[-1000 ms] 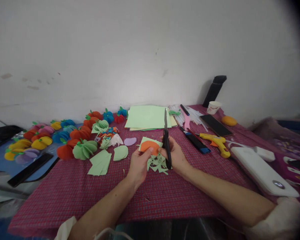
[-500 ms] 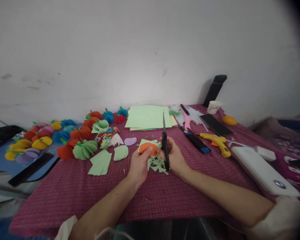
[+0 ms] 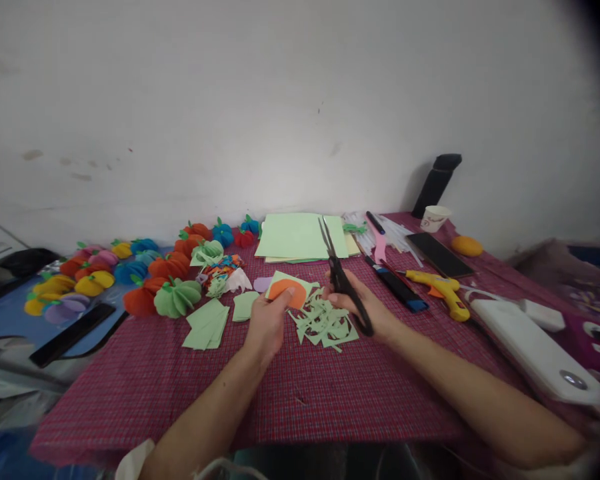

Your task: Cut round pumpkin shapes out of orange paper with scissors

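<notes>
My left hand [image 3: 265, 321] pinches an orange paper circle [image 3: 286, 291] laid on a pale green paper piece [image 3: 285, 279], just above the red checked cloth. My right hand [image 3: 367, 308] grips black scissors [image 3: 341, 275] with the blades slightly apart, pointing up and away, to the right of the circle. Green paper scraps [image 3: 325, 323] lie between the two hands.
Paper pumpkins [image 3: 145, 280] in several colours sit at the left. Green sheets [image 3: 297, 235] lie at the back. A yellow glue gun [image 3: 443, 288], a black phone [image 3: 437, 253], a paper cup [image 3: 435, 217] and a white box [image 3: 535, 353] are on the right.
The scissors have moved right, away from the orange circle, and tilted; their blades have parted slightly. More green scraps lie on the cloth. The view has shifted a little.
</notes>
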Available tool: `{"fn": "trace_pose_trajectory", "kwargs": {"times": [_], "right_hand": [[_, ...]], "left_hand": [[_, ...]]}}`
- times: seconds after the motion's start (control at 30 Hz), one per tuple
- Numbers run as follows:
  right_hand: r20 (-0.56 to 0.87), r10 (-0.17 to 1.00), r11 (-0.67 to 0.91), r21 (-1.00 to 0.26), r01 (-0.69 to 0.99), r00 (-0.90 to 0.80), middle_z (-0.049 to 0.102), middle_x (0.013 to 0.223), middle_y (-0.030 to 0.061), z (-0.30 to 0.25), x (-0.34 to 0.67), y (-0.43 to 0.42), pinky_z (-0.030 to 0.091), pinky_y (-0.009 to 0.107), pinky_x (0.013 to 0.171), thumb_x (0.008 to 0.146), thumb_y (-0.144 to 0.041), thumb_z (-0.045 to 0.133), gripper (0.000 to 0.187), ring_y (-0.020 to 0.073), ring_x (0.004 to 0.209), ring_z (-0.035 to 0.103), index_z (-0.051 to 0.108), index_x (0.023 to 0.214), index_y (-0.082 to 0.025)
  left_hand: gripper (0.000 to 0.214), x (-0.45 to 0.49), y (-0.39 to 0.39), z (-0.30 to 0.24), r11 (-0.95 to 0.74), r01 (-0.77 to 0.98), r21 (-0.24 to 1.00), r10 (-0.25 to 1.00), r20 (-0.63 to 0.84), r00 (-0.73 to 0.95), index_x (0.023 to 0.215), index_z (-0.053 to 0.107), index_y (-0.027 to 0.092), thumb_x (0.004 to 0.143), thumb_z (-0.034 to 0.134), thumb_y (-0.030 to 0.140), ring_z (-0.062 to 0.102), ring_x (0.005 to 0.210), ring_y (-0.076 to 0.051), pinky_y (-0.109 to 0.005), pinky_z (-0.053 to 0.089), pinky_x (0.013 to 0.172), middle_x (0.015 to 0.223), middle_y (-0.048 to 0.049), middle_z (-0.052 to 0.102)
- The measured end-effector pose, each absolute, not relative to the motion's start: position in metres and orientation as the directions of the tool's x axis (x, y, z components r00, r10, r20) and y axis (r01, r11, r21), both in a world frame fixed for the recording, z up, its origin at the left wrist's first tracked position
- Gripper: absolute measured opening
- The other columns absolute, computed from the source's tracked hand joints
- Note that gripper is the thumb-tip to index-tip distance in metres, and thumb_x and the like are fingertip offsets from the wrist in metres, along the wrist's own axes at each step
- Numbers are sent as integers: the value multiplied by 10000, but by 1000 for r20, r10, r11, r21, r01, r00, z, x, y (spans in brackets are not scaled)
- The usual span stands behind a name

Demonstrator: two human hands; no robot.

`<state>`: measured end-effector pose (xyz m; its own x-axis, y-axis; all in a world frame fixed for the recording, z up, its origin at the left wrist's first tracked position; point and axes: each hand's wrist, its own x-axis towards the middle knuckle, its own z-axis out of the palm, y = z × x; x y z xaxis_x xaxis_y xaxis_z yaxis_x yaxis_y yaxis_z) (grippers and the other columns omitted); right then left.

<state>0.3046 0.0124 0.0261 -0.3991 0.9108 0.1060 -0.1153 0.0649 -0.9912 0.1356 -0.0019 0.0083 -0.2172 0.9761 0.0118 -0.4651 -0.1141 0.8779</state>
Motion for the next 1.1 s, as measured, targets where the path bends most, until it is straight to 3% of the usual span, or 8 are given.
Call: {"fn": "trace_pose_trajectory", "kwargs": {"times": [0.17, 0.37, 0.63, 1.1], "right_hand": [[-56, 664, -48, -998, 32, -746, 564, 790, 40, 43, 328, 13, 378, 226, 534, 760, -356, 535, 396, 113, 633, 524, 451, 1081, -141], [-175, 529, -125, -984, 127, -830, 562, 734, 29, 37, 320, 4, 365, 195, 489, 784, -362, 514, 325, 84, 570, 520, 469, 1002, -125], [-254, 494, -188, -965, 182, -831, 555, 710, 24, 27, 315, 5, 387, 193, 474, 772, -371, 526, 322, 79, 550, 513, 481, 975, -126], [-281, 482, -214, -956, 200, -830, 556, 697, 19, 29, 317, 7, 390, 185, 466, 760, -387, 534, 324, 71, 531, 513, 486, 941, -123]], "left_hand": [[177, 109, 9, 18, -116, -553, 825, 954, -62, -293, 699, 615, 120, 550, 701, 159, 589, 657, -106, -235, 441, 669, 691, -7, 646], [189, 95, 16, 22, -175, -608, 774, 930, -72, -360, 687, 604, 132, 529, 707, 115, 597, 653, -104, -229, 449, 646, 685, -1, 650], [172, 91, 18, 16, -204, -620, 758, 948, -6, -319, 722, 603, 124, 572, 686, 110, 599, 655, -104, -221, 456, 613, 710, -3, 649], [167, 92, 17, 19, -215, -644, 735, 939, -25, -342, 695, 607, 120, 555, 694, 89, 602, 650, -100, -215, 466, 618, 692, -5, 650]]}}
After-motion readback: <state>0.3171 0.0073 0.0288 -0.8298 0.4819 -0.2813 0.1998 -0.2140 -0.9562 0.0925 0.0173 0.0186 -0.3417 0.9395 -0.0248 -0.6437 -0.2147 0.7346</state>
